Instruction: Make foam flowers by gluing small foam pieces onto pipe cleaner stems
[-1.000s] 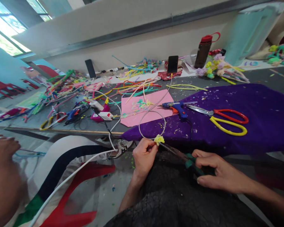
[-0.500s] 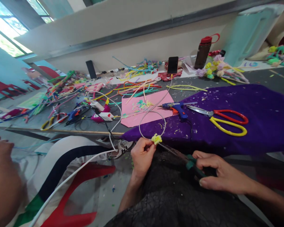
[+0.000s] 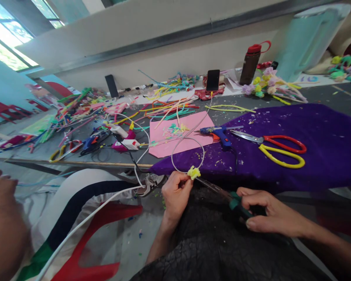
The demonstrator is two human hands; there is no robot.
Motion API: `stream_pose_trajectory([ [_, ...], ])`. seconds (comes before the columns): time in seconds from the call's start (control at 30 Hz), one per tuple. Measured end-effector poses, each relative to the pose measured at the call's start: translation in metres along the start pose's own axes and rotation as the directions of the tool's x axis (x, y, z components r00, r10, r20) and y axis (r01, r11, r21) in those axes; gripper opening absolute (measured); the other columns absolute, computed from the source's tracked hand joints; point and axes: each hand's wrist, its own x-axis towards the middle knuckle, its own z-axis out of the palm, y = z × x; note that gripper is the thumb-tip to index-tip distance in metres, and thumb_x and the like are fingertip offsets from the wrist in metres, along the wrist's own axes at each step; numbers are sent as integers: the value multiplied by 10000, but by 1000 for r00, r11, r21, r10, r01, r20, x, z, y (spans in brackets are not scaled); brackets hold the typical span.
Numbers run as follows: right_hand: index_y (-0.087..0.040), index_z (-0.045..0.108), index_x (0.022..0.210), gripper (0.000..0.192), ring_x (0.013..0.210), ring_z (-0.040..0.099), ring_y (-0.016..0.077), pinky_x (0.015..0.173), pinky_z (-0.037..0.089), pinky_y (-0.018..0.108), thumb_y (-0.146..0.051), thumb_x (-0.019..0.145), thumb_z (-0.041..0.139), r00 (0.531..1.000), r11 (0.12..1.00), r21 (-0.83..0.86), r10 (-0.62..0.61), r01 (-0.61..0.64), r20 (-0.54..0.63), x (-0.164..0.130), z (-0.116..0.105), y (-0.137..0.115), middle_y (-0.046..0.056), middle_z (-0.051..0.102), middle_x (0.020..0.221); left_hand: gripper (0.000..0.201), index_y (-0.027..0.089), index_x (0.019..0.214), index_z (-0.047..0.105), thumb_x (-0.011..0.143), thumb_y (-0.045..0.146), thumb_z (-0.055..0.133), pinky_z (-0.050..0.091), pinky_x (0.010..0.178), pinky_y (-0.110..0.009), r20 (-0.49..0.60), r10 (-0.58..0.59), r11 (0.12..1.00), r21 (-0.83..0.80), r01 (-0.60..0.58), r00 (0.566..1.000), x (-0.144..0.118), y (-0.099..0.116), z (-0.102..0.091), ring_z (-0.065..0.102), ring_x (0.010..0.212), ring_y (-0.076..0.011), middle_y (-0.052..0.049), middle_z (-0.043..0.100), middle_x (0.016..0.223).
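My left hand [image 3: 175,193] pinches a small yellow fuzzy piece [image 3: 193,172] just below the table's front edge. My right hand [image 3: 269,212] grips the green handles of a pair of scissors [image 3: 235,202], whose dark blades reach up-left to the yellow piece. Both hands are over my dark-clothed lap. A white cable loop [image 3: 187,155] lies on the purple cloth [image 3: 295,144] just above the yellow piece.
On the cloth lie red-and-yellow scissors [image 3: 280,148] and a blue glue gun [image 3: 219,133]. A pink sheet [image 3: 178,134], many coloured pipe cleaners [image 3: 169,105], a phone [image 3: 213,80] and a bottle [image 3: 250,64] sit farther back. Another person's hand [image 3: 2,218] is at left.
My left hand and the yellow piece have shifted slightly left and up. The person's hand at left has lowered a little. My right hand keeps its grip on the scissors.
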Motion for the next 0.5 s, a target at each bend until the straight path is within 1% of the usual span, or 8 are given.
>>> stream_pose_trajectory([
  [0.33, -167, 450, 627, 342, 717, 418, 139, 640, 334, 268, -461, 757, 567, 1000, 996, 83, 13, -14, 16, 0, 1, 3, 0, 419, 769, 76, 185, 651, 565, 712, 169, 607, 400, 561, -211, 8, 73, 996, 45, -73, 997, -2, -3, 1, 527, 582, -96, 12, 585, 668],
  [0.5, -165, 452, 628, 334, 712, 416, 137, 644, 336, 265, -448, 763, 567, 1000, 997, 75, 15, -16, 15, 1, 1, 4, 0, 421, 768, 68, 180, 665, 568, 713, 150, 607, 401, 561, -205, 6, 97, 994, 52, -97, 995, -2, -3, 3, 526, 589, -91, 9, 586, 684],
])
